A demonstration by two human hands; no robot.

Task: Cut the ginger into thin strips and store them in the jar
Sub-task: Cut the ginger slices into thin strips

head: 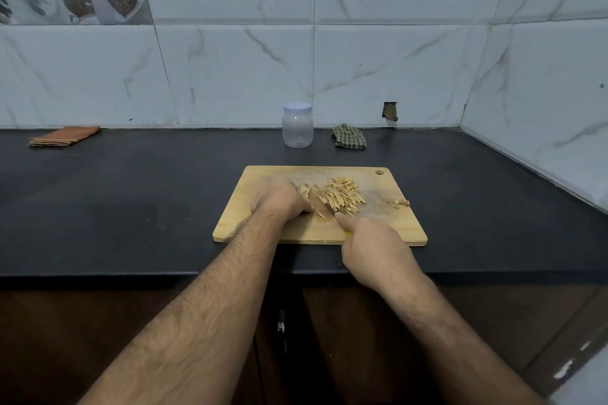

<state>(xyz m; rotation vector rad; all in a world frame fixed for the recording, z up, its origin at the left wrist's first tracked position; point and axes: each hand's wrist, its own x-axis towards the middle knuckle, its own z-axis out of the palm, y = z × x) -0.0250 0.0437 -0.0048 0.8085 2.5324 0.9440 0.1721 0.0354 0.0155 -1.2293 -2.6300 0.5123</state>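
A wooden cutting board lies on the black counter. A pile of thin ginger strips sits in its middle. My left hand presses down on uncut ginger slices just left of the pile. My right hand grips a knife with a yellow handle, index finger stretched along the blade, which rests on the board between the slices and the strips. A few ginger scraps lie at the board's right. A clear plastic jar with a white lid on stands behind the board by the wall.
A folded orange striped cloth lies at the back left of the counter. A crumpled green checked cloth sits right of the jar. Tiled walls close the back and right side. Dark cabinet doors are below the counter edge.
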